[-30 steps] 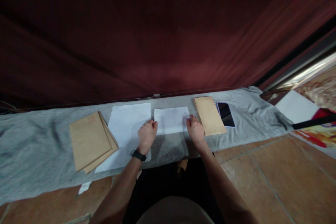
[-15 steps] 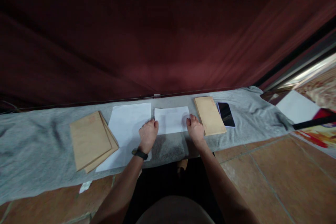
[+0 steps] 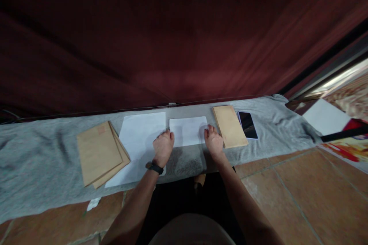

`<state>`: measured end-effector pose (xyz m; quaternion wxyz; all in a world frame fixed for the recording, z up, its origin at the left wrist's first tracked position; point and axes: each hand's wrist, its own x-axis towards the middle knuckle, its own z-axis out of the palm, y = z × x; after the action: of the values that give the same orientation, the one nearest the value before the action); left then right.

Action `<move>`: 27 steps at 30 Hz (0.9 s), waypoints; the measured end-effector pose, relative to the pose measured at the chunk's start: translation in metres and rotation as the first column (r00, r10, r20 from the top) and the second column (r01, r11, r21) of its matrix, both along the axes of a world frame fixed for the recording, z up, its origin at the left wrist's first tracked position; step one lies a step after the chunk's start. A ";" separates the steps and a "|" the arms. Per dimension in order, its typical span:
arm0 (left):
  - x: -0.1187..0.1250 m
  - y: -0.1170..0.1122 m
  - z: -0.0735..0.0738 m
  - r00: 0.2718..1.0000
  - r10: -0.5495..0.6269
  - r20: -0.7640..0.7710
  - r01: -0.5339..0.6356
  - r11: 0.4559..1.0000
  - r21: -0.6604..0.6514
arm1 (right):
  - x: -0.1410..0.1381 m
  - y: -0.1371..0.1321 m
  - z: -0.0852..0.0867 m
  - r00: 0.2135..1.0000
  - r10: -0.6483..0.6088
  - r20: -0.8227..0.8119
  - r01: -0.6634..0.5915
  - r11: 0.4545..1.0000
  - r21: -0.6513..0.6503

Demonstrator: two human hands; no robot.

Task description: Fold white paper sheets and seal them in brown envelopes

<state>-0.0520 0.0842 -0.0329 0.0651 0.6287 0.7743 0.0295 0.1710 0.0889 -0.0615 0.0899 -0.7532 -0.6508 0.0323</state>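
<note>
A folded white sheet of paper (image 3: 188, 132) lies crosswise on the grey cloth between my two hands. My left hand (image 3: 163, 146) is closed at its left end, thumb at the paper's edge; the wrist wears a dark watch. At the right end my right hand (image 3: 214, 141) is closed too, its thumb against the sheet. The curled fingertips of both hands are mostly hidden. Under and left of my left hand lie larger white sheets (image 3: 140, 134). Just right of my right hand is a stack of brown envelopes (image 3: 230, 126).
More brown envelopes (image 3: 99, 153) overlap the white sheets' left side. A phone (image 3: 247, 125) lies right of the envelope stack. The grey cloth (image 3: 37, 160) covers a long narrow surface against a dark red curtain (image 3: 184, 46). A paper scrap (image 3: 93, 203) lies on the tiled floor.
My left hand has shifted very slightly to the right. The far edge of the folded sheet looks a little flatter. My right hand, the envelopes and the phone stay in place.
</note>
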 end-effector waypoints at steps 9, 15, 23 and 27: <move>0.004 0.000 -0.003 0.999 -0.018 -0.029 0.019 0.999 0.034 | 0.002 0.001 -0.006 0.998 0.058 -0.002 -0.057 0.982 0.182; 0.004 -0.001 -0.006 0.997 -0.043 -0.063 0.047 0.997 0.059 | -0.019 0.003 -0.006 0.934 0.318 -0.161 -0.246 0.903 0.352; 0.004 -0.002 -0.005 0.996 -0.059 -0.062 0.063 0.996 0.058 | -0.066 -0.012 -0.018 0.818 0.549 -0.171 -0.509 0.830 0.229; 0.004 -0.003 -0.007 0.996 -0.050 -0.071 0.054 0.996 0.068 | -0.066 -0.017 -0.023 0.841 0.529 -0.118 -0.501 0.842 0.202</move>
<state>-0.0478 0.0808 -0.0398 0.0170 0.6512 0.7580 0.0331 0.1054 0.0718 -0.0843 0.1941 -0.5346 -0.8199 0.0656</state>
